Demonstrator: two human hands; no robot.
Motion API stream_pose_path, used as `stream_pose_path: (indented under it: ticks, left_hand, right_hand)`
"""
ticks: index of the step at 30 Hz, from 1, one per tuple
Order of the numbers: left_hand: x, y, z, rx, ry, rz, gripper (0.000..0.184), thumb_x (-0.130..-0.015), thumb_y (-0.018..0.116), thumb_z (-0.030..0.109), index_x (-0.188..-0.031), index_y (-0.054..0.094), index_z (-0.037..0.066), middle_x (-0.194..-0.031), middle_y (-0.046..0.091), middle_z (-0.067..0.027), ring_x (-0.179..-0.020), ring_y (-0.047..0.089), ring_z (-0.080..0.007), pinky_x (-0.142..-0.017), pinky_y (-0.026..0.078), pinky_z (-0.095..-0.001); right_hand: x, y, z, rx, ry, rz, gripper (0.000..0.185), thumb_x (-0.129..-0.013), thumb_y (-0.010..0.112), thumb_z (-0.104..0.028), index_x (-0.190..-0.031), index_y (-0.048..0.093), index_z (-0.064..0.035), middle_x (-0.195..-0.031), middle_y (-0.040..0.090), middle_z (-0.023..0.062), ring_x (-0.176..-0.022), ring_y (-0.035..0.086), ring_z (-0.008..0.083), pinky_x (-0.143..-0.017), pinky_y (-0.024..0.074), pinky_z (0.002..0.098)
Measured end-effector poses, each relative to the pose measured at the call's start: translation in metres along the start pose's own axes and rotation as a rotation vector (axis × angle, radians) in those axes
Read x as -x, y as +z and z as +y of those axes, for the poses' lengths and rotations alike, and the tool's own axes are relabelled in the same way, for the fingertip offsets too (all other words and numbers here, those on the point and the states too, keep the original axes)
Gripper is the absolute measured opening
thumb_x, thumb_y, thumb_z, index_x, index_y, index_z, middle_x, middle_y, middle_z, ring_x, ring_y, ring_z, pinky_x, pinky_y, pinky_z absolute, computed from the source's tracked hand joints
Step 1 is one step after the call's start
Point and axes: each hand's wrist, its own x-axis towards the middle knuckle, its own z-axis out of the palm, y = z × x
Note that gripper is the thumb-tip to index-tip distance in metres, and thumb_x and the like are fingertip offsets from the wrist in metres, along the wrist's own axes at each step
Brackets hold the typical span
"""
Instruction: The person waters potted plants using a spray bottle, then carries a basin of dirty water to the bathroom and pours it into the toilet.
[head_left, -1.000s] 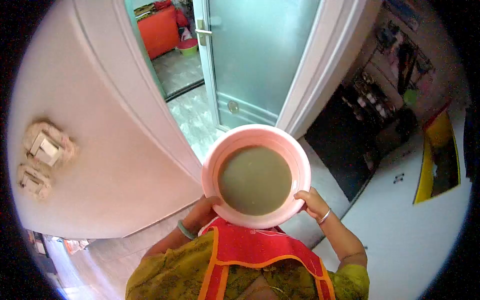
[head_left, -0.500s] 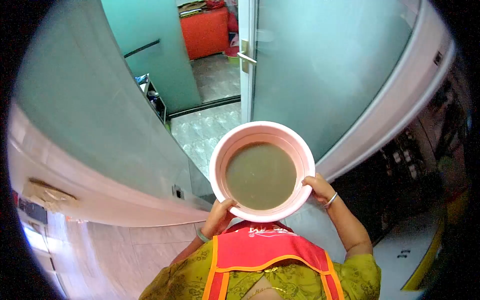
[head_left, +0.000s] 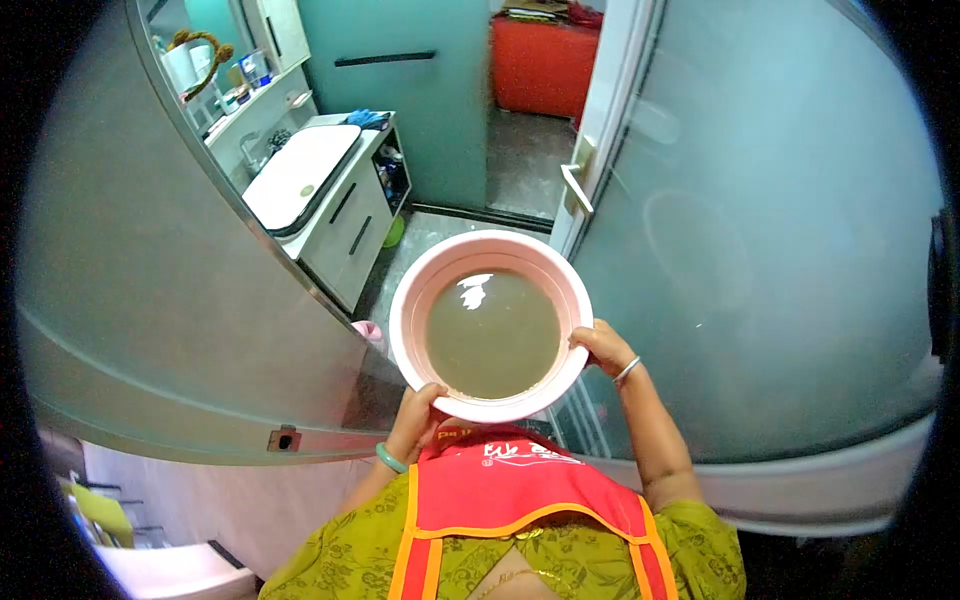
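Observation:
A round pink plastic basin (head_left: pixel 412 372) is held level in front of the red apron (head_left: pixel 530 490). Murky greyish-brown water (head_left: pixel 492 335) fills much of it, with a bright reflection on its surface. My left hand (head_left: pixel 415 420) grips the lower left of the rim, thumb over the edge, a green bangle on the wrist. On the right side of the rim, my right hand (head_left: pixel 605 348) is closed the same way, with a silver bangle at the wrist. The other fingers of both hands are mostly hidden beneath the basin.
Frosted glass panels stand on both sides, with a door handle (head_left: pixel 576 188) at right. Ahead on the left is a vanity with a white sink (head_left: pixel 305 175) and drawers. A red box-like piece (head_left: pixel 543 62) stands beyond the doorway. Something pink (head_left: pixel 368 332) lies near the left panel.
The view has moved forward into the doorway and turned left, bringing the sink and vanity into sight. Both hands still hold the basin, which now sits slightly further left in view.

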Motion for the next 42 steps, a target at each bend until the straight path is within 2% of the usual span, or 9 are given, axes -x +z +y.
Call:
stream_pose_path:
  ticks: [5,8,12,16,21,30,36,39,42]
  left_hand:
    - [-0.038,0.015,0.025,0.018,0.094,0.016,0.046,-0.074,0.047,0.001,-0.118,0.037,-0.006,-0.103,0.052,-0.0166,-0.088,0.058,-0.0249,-0.075,0.052,-0.0359]
    - [-0.065,0.016,0.034,-0.005,0.068,0.066,0.044,-0.074,0.048,0.002,-0.117,0.04,-0.004,-0.101,0.054,-0.015,-0.086,0.059,-0.0239,-0.071,0.052,-0.0352]
    - [-0.101,0.019,0.045,0.004,0.129,0.027,0.044,-0.074,0.048,0.003,-0.117,0.04,-0.003,-0.101,0.055,-0.0141,-0.085,0.06,-0.0233,-0.069,0.053,-0.0361]
    - [-0.134,0.025,0.053,-0.032,0.077,0.107,0.044,-0.074,0.05,0.004,-0.116,0.041,-0.002,-0.1,0.055,-0.013,-0.083,0.06,-0.0224,-0.067,0.053,-0.0361]
    - [-0.192,0.026,0.062,-0.045,0.027,-0.023,0.047,-0.072,0.051,0.004,-0.117,0.041,-0.002,-0.101,0.054,-0.0142,-0.083,0.06,-0.0223,-0.068,0.053,-0.0359]
    - [-0.288,0.008,0.068,-0.197,-0.183,-0.177,0.05,-0.069,0.049,0.004,-0.118,0.041,-0.002,-0.101,0.054,-0.0146,-0.084,0.058,-0.023,-0.07,0.052,-0.0372]
    - [-0.38,0.006,0.078,-0.298,-0.273,-0.307,0.053,-0.068,0.048,0.004,-0.119,0.037,-0.005,-0.1,0.053,-0.0147,-0.085,0.057,-0.0227,-0.071,0.052,-0.035]
    - [-0.431,0.004,0.08,-0.315,-0.3,-0.33,0.054,-0.068,0.049,0.004,-0.12,0.036,-0.006,-0.101,0.052,-0.0155,-0.086,0.057,-0.0233,-0.072,0.052,-0.0347]
    - [-0.469,0.015,0.08,-0.329,-0.304,-0.362,0.054,-0.069,0.05,0.005,-0.12,0.037,-0.005,-0.103,0.053,-0.0172,-0.088,0.057,-0.025,-0.075,0.051,-0.0361]
  right_hand:
    - [-0.06,-0.01,-0.025,-0.012,-0.038,-0.098,0.03,-0.068,0.052,-0.016,-0.09,0.058,0.0044,-0.07,0.06,0.0112,-0.055,0.059,0.0196,-0.047,0.0505,0.0309]
    - [-0.096,-0.008,-0.037,-0.06,-0.056,-0.135,0.031,-0.068,0.053,-0.016,-0.091,0.057,0.0052,-0.071,0.06,0.0113,-0.055,0.059,0.0197,-0.047,0.051,0.0314]
    - [-0.134,-0.015,-0.056,-0.024,-0.019,-0.094,0.032,-0.069,0.052,-0.015,-0.094,0.056,0.0049,-0.072,0.06,0.0112,-0.055,0.059,0.0201,-0.047,0.0511,0.0315]
    - [-0.164,-0.025,-0.038,-0.109,-0.043,-0.087,0.032,-0.069,0.053,-0.014,-0.096,0.056,0.0042,-0.074,0.059,0.0104,-0.056,0.058,0.0196,-0.048,0.0505,0.031]
    - [-0.185,-0.043,-0.034,-0.19,-0.059,-0.009,0.038,-0.066,0.055,-0.015,-0.099,0.054,0.0045,-0.076,0.059,0.0106,-0.059,0.059,0.0198,-0.052,0.0513,0.0324]
    - [-0.213,-0.047,0.004,-0.237,-0.025,0.168,0.037,-0.067,0.057,-0.016,-0.098,0.056,0.0047,-0.079,0.062,0.0128,-0.06,0.061,0.0202,-0.049,0.0506,0.0309]
    - [-0.251,-0.046,0.017,-0.379,-0.015,0.298,0.034,-0.069,0.056,-0.01,-0.099,0.056,0.0056,-0.083,0.062,0.0112,-0.069,0.06,0.0197,-0.061,0.049,0.0292]
    - [-0.277,-0.045,0.009,-0.363,-0.09,0.379,0.038,-0.07,0.055,-0.01,-0.105,0.054,0.0051,-0.094,0.06,0.0115,-0.08,0.059,0.0183,-0.071,0.0474,0.0288]
    - [-0.304,-0.056,0.015,-0.405,-0.082,0.424,0.039,-0.071,0.054,-0.009,-0.107,0.052,0.0056,-0.096,0.06,0.0118,-0.081,0.059,0.0191,-0.071,0.0477,0.0288]
